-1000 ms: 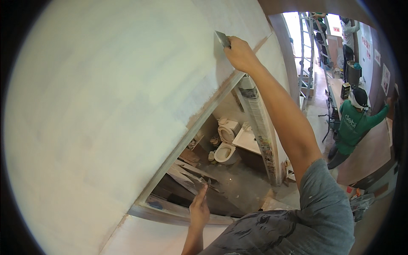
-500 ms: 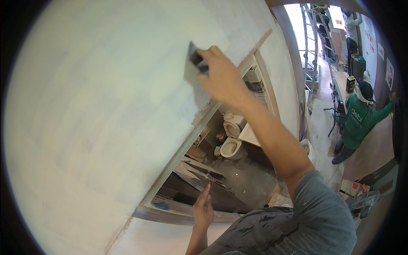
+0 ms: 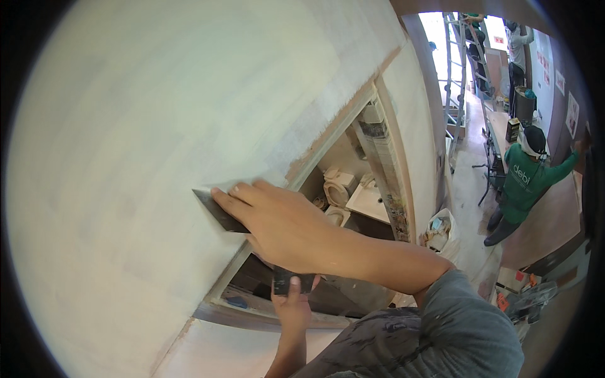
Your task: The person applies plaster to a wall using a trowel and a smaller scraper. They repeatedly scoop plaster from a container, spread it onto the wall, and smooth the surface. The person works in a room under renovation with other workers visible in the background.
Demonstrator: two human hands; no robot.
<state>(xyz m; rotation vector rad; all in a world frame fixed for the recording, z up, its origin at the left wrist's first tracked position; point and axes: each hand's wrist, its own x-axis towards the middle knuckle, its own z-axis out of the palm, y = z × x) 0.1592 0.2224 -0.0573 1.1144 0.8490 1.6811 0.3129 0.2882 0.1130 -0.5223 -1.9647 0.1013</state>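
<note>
Flat against the pale wall (image 3: 126, 138) lies the blade of a putty knife (image 3: 216, 211), gripped by my right hand (image 3: 283, 220) with the fingers spread along it. Its edge is next to the lower part of a framed opening. Below, my left hand (image 3: 292, 307) is closed on a dark flat plate (image 3: 287, 282), the thumb pressed on its face. Part of that plate is hidden behind my right forearm, so I cannot tell whether it is another scraper.
A bare wooden frame (image 3: 337, 140) edges the opening, with a toilet (image 3: 338, 192) and a white basin (image 3: 370, 200) beyond. To the right are a filled white bag (image 3: 439, 230), a co-worker in green (image 3: 524, 179), a worktable (image 3: 498, 126) and a ladder (image 3: 455, 75).
My right hand has swept the putty knife down and left along the wall. The plate in my left hand now shows its flat face.
</note>
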